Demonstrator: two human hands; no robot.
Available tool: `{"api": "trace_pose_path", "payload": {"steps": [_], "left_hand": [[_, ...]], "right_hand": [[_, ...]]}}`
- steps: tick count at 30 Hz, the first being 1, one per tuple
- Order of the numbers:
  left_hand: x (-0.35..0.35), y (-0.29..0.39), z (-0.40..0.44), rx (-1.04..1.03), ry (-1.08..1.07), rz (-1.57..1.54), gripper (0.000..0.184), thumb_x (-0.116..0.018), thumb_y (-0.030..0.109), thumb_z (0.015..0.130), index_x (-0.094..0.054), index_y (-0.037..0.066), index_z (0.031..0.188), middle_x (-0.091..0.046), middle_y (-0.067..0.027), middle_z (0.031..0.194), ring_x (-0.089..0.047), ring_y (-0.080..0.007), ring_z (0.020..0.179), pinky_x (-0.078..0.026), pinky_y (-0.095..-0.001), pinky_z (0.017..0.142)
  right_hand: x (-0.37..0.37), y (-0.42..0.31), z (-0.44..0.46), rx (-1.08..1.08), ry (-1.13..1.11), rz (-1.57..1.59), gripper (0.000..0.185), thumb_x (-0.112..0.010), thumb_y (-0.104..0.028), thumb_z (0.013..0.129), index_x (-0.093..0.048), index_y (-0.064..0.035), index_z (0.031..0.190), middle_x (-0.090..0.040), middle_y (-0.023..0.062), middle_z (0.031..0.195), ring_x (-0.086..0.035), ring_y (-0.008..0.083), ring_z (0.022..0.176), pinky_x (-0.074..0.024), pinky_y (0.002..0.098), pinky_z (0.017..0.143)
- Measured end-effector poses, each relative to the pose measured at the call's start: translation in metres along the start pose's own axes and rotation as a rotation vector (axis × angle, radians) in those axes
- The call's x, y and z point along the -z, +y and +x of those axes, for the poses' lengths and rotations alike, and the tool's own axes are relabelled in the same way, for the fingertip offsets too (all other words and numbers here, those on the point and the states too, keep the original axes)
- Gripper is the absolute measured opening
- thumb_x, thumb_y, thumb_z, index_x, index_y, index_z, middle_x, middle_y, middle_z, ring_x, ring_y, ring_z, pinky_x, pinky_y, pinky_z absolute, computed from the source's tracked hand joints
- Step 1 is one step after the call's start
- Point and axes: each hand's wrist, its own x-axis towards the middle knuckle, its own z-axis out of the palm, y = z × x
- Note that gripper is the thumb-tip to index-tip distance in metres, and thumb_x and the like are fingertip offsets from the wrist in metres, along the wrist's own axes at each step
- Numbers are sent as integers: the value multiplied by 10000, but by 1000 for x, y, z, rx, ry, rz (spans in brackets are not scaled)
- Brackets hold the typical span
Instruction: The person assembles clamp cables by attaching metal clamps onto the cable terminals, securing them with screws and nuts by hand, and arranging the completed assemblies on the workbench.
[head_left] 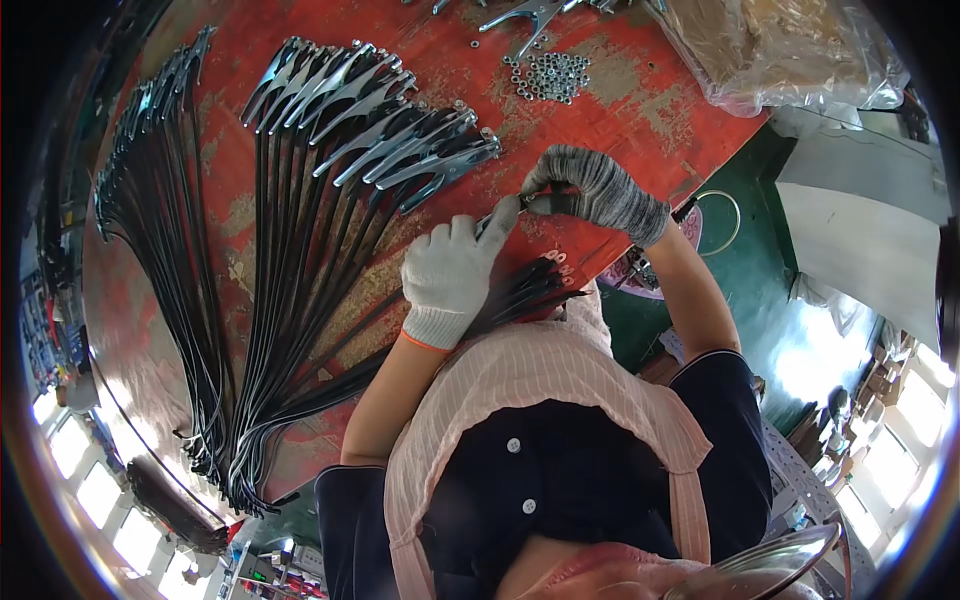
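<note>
My left hand (445, 272), in a white glove, is closed with its thumb stretched toward my right hand. A dark length that looks like a black cable (485, 224) shows between its thumb and fingers. My right hand (598, 190), in a grey striped glove, pinches at a small metallic piece (526, 200) by the left thumb tip; the fingers mostly hide it. Just below the hands, a bundle of black cables (520, 290) with ring terminals (556, 262) lies along the table edge.
On the worn red table (450, 225) lie metal spring clamps (330, 90) joined to long black cables (280, 250), with another cable group (165, 190) farther left. A pile of small nuts (550, 78) sits at the back, near a plastic-wrapped package (780, 50). A pink container (640, 275) stands beyond the right edge.
</note>
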Motion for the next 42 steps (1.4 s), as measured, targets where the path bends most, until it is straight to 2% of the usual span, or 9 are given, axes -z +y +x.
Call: {"api": "trace_pose_path", "payload": {"steps": [4,10,13,19,22,28,34,40,42], "left_hand": [[1,1,0,8,-3,-4,582,-604,246,835,-516,276,1410,-562,-20,809,-595,-206,657,-493,-349,566],[-1,1,-1,8,-6,6,580,-607,253,843,-510,283,1414,-561,-10,806,-592,-200,657,-487,-350,566],[0,1,0,10,-14,4,581,-609,257,842,-510,287,1414,-560,-8,805,-590,-196,654,-484,-349,561],[0,2,-1,18,-3,-7,587,-603,244,837,-503,287,1414,-555,-14,799,-586,-200,637,-479,-351,555],[-1,2,0,16,13,7,602,-604,236,826,-497,279,1417,-550,-16,795,-581,-201,627,-476,-354,551],[-3,1,0,1,38,13,627,-612,234,814,-489,275,1427,-547,-13,793,-576,-197,624,-469,-349,545],[-5,2,-2,7,51,16,615,-627,249,813,-507,285,1415,-548,-9,791,-582,-197,634,-471,-352,549],[-1,3,0,35,25,25,529,-602,263,866,-532,284,1389,-554,-12,787,-586,-204,637,-474,-362,553],[0,2,3,42,3,26,514,-594,266,882,-531,280,1391,-555,-15,784,-585,-206,636,-471,-367,550]], "right_hand": [[-2,7,-2,86,23,59,184,-754,-136,858,-702,-84,1026,-646,41,950,-654,195,901,-530,317,798],[-3,1,1,-261,-32,175,362,-825,-160,784,-685,-91,1110,-643,54,983,-637,187,932,-514,324,860],[-5,3,0,-62,36,-58,502,-841,-331,765,-660,-129,1188,-637,35,973,-645,209,920,-541,330,821],[3,-7,-28,96,50,-287,547,-788,-350,823,-624,-156,1308,-630,69,989,-636,227,968,-540,343,855],[0,-7,-39,-133,83,66,492,-754,-322,861,-628,-156,1307,-631,75,994,-634,226,979,-538,346,854],[-8,-14,-37,-174,164,1,439,-771,-284,838,-665,-142,1240,-636,53,987,-643,213,936,-533,343,834],[-19,-6,-16,79,161,-240,377,-768,-277,835,-686,-127,1171,-637,73,997,-649,256,892,-543,373,794],[-17,-35,-21,-23,299,-174,272,-769,-279,844,-698,-70,1003,-638,68,900,-649,259,780,-538,339,710],[-16,-18,-37,-76,213,-213,301,-773,-289,844,-687,-67,1029,-640,60,885,-647,238,750,-535,322,697]]}}
